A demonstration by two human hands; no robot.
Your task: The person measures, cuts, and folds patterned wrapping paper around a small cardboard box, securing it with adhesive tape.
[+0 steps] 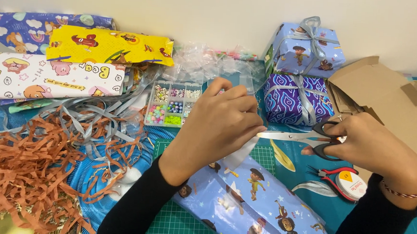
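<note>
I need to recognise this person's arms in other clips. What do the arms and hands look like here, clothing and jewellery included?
Both arms wear long black sleeves down to the wrists. The left hand is bare, with no ring or watch visible. The right hand is bare too, apart from a thin twisted bracelet in red and pale strands at the wrist, just above the sleeve cuff.

Light was bright, even and soft, seemingly from overhead, leaving only faint shadows under the hands at centre. The plain pale wall across the top was cleanly lit. Focus was sharp throughout, with slight softness toward the bottom corners.
</note>
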